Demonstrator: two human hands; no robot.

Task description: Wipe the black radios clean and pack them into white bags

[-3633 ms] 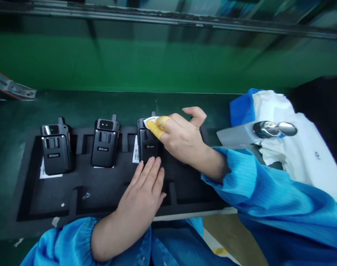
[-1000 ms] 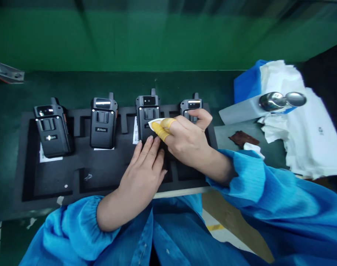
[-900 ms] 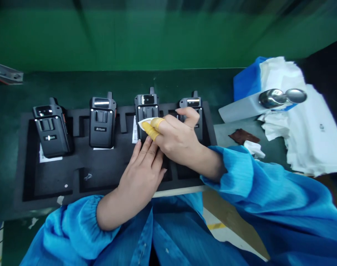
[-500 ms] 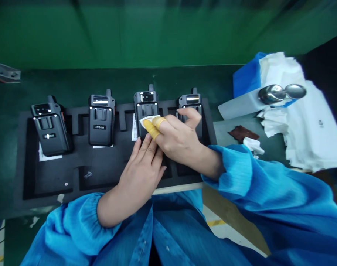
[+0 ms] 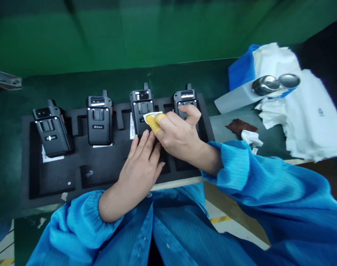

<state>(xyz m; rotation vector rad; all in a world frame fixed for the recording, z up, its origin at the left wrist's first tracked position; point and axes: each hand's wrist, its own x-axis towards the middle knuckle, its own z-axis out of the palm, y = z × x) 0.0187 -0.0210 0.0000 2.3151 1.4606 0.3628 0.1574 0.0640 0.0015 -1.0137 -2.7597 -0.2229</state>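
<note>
Four black Riton handheld radios stand in a row in a black foam tray. My right hand has yellow finger cots on two fingers and pinches a white wipe against the face of the third radio. Its thumb hovers over the fourth radio, hiding that radio's lower part. My left hand rests with spread fingers at the third radio's lower end. The first radio and second radio stand to the left, untouched.
To the right lie crumpled white wipes, a blue box, a grey block with a shiny metal spoon, a brown scrap and a small white cloth. A green wall backs the bench; a metal bracket sits far left.
The view has tilted down and shifted, bringing all four radios into sight. My right thumb has lifted off the fourth radio, while the wipe stays on the third radio's face.
</note>
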